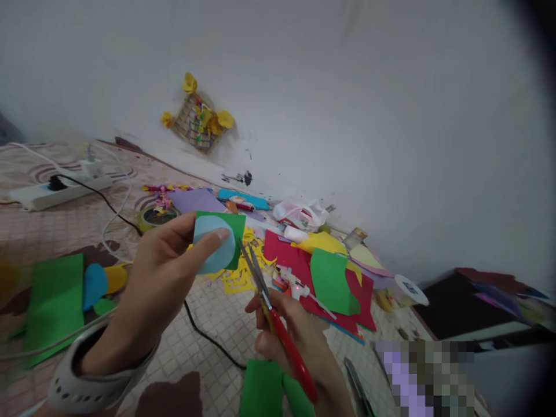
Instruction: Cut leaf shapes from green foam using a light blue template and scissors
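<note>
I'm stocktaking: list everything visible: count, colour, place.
Scissors: one, red-handled, centre
Paper disc: one, blue, centre
Paper square: one, green, behind disc
Scraps: many, yellow, centre
Paper sheets: several, multicoloured, scattered
Glue gun: one, white, centre
Tape roll: one, yellowish, left
Power strip: one, white, left
Cables: several, black/white, left
Plastic bag: one, white, rear
Basket: one, brown, wall
Flowers: several, yellow, basket
Wristband: one, grey, left
Left hand: one, holding disc
Right hand: one, holding scissors

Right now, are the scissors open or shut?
Slightly open: the scissors show a narrow gap between their blades, widening toward the tips.
</note>
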Demonstrator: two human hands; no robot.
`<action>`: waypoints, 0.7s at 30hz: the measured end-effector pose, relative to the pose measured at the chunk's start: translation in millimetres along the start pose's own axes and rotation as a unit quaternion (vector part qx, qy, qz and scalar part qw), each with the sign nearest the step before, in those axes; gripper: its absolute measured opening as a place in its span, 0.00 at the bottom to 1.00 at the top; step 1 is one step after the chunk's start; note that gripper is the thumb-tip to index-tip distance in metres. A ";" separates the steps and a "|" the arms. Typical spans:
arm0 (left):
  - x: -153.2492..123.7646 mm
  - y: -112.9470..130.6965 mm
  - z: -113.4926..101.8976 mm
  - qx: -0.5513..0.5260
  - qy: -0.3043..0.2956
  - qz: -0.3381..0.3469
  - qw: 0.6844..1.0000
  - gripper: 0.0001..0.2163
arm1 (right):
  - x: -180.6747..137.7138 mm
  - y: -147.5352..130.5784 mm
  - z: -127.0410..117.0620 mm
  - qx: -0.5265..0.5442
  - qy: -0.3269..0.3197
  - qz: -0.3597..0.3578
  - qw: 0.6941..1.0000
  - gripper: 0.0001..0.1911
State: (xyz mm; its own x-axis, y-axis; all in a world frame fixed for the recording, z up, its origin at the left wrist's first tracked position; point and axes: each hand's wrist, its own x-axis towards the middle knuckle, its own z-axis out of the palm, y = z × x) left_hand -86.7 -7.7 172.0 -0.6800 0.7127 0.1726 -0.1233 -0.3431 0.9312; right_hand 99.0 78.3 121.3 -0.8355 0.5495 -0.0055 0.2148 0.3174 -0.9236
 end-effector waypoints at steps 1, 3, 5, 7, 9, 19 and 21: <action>-0.4 0.7 -0.1 0.000 0.004 0.000 1.000 0.06 | -0.2 -0.6 0.2 -0.002 -0.002 0.008 1.000 0.30; -1.2 1.8 0.5 0.000 0.010 -0.001 1.000 0.06 | -0.8 -1.8 0.8 -0.005 -0.006 0.017 1.000 0.30; -1.7 2.5 1.9 -0.001 0.012 -0.005 1.000 0.05 | -1.5 -2.9 1.4 -0.003 -0.007 0.023 1.000 0.30; -2.2 2.7 3.5 -0.002 0.008 -0.009 1.000 0.05 | -2.0 -4.1 1.9 0.003 0.000 0.021 1.000 0.30; -2.6 1.9 4.7 -0.005 -0.006 -0.016 1.000 0.04 | -1.9 -5.3 1.9 0.008 0.006 0.012 1.000 0.30; -9.5 -11.1 10.2 0.057 -0.102 0.003 0.993 0.07 | -2.1 -6.4 -0.6 0.001 0.023 -0.067 0.998 0.36; -10.7 -12.3 11.8 0.060 -0.112 0.019 0.992 0.08 | -3.1 -6.8 -0.8 -0.002 0.027 -0.080 0.996 0.36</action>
State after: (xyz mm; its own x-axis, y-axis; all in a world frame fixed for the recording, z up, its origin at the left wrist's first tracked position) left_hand -69.4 -3.9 162.5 -0.5037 0.8227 0.2635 -0.0040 -0.3073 0.9516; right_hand 100.5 75.0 127.9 -0.8310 0.5320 0.1626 0.0829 0.4074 -0.9095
